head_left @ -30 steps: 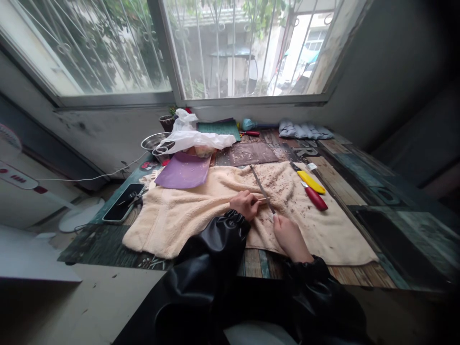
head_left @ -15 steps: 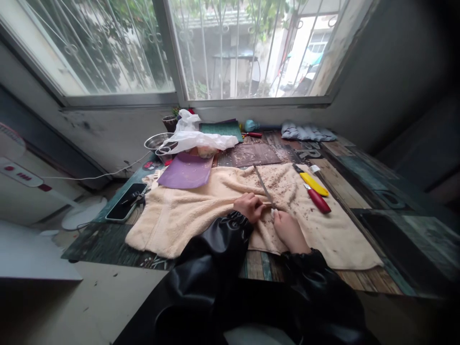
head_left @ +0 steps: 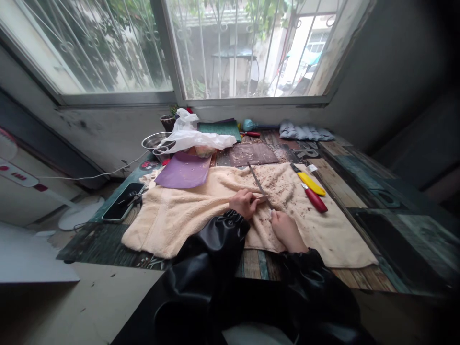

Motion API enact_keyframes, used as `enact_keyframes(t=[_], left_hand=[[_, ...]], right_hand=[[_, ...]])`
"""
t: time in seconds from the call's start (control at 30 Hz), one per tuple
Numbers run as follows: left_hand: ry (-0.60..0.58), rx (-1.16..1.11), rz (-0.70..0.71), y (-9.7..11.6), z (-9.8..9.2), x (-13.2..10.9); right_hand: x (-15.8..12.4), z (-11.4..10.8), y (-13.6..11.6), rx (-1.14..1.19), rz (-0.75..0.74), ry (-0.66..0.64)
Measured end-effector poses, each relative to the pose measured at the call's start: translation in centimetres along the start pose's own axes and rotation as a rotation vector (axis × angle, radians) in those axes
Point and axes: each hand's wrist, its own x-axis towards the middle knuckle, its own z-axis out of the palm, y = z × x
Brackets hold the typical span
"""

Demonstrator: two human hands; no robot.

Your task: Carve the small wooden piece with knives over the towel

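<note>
My right hand [head_left: 287, 231] is closed around the pale handle end of a long, thin, dark file [head_left: 257, 180], which points away to the upper left. My left hand [head_left: 244, 204] pinches a small, thin wooden stick [head_left: 261, 199], and the file lies across the stick's end. Both hands rest low over a cream towel [head_left: 172, 215] strewn with brown shavings. Right of them on the towel lie a red-handled knife [head_left: 315, 199] and a yellow-handled cutter [head_left: 312, 183]. Fingers hide most of the stick and the file's handle.
Left on the table [head_left: 86, 244] lies a phone [head_left: 122, 203] with keys on it. A purple sheet [head_left: 183, 171], white plastic bag [head_left: 201, 140], metal bowl [head_left: 153, 141] and green mat [head_left: 219, 130] sit farther back. A grey padded bundle [head_left: 305, 130] lies near the window wall.
The file has shifted slightly across the stick, its far tip a little more to the left. My hands keep nearly the same places and grips; the whole view has moved slightly.
</note>
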Motion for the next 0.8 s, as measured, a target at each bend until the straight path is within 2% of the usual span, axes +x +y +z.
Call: enact_keyframes(t=[0.27,0.43,0.53,0.7,0.8], left_hand=[[-0.031,0.005,0.056,0.1,-0.4,-0.1],[-0.062,0.002,0.138,0.4,-0.3,-0.6],[-0.049,0.013,0.109,0.6,-0.2,-0.7],[-0.032,0.011,0.047,0.6,-0.4,-0.2],[-0.051,-0.004,0.078,0.6,-0.5,-0.3]], right_hand=[[-2.6,0.3,1.2,-0.010,-0.018,0.009],[-1.3,0.2,0.6,0.001,-0.020,0.019],[-0.4,0.1,-0.1,-0.003,-0.006,0.034],[-1.8,0.3,0.7,-0.006,-0.010,0.010],[-1.9,0.4,0.8,-0.015,-0.018,0.020]])
